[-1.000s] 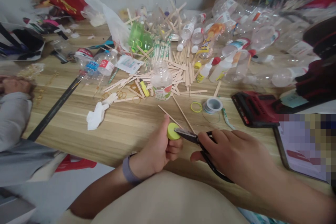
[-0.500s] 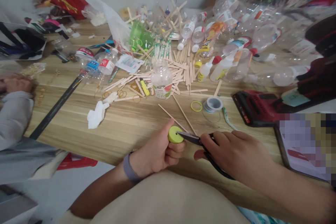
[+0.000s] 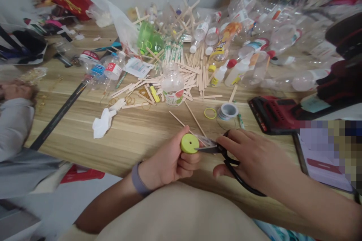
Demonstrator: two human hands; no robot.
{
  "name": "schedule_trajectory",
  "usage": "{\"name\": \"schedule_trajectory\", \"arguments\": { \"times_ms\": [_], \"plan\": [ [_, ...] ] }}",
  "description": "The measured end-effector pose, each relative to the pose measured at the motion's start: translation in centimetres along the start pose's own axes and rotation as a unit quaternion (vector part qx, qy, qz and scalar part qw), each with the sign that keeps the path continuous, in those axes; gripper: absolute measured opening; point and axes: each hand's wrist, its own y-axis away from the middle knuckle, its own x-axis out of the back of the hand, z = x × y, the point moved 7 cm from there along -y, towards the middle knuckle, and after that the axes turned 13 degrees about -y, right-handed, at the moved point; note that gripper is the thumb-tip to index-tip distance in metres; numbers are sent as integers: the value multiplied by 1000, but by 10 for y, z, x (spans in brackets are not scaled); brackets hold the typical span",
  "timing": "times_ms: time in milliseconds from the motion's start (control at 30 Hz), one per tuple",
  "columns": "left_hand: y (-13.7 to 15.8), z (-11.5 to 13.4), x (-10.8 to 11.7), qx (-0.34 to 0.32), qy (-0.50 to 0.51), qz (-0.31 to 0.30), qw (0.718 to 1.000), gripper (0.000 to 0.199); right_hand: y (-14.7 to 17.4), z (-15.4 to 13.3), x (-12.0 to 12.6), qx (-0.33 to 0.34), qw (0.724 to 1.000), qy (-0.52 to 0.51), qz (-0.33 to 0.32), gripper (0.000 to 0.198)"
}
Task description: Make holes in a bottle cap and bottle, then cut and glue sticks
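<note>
A yellow-green bottle cap (image 3: 186,144) with a small dark hole in its middle is gripped by my left hand (image 3: 172,160), its flat face turned to the right. My right hand (image 3: 249,152) is closed on black-handled scissors (image 3: 232,162). Their blades are parted, one lower blade tip lying at the cap's right edge. Just beyond the cap, two thin wooden sticks (image 3: 196,118) rest on the table. Further back stands a clear, capless bottle (image 3: 172,86) with a fruit label.
Loose craft sticks (image 3: 198,71), a yellow marker (image 3: 154,93) and a wire spool (image 3: 227,111) lie ahead. A red-black power tool (image 3: 274,115) stands right, below many plastic bottles (image 3: 254,45). Another person's hand and sleeve (image 3: 15,120) are at the left, and crumpled tissue (image 3: 103,122) lies nearer.
The scissors' blades have opened, and the tip has left the cap's hole for its right edge. My right hand's thumb has spread away. The left hand still holds the cap.
</note>
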Motion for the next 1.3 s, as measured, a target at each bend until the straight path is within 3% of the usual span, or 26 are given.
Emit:
{"name": "schedule_trajectory", "arguments": {
  "times_ms": [200,333,500,900,1167,1300],
  "plan": [
    [1,-2,2,25,-58,24,998,70,0,-4,0,-5,1000,29,-6,57],
    [2,-4,4,37,-67,31,997,69,-3,-8,5,31,997,68,-5,59],
    [1,-12,8,58,-82,18,995,68,-6,-14,11,76,992,102,-14,55],
    [-2,-21,2,92,-75,-35,992,68,5,-22,7,109,980,163,-17,37],
    [-2,-21,0,95,-45,-45,993,65,8,-18,1,89,986,143,-19,35],
    [0,-18,0,81,-27,-32,996,60,5,-5,1,0,999,34,-14,51]
  ]
}}
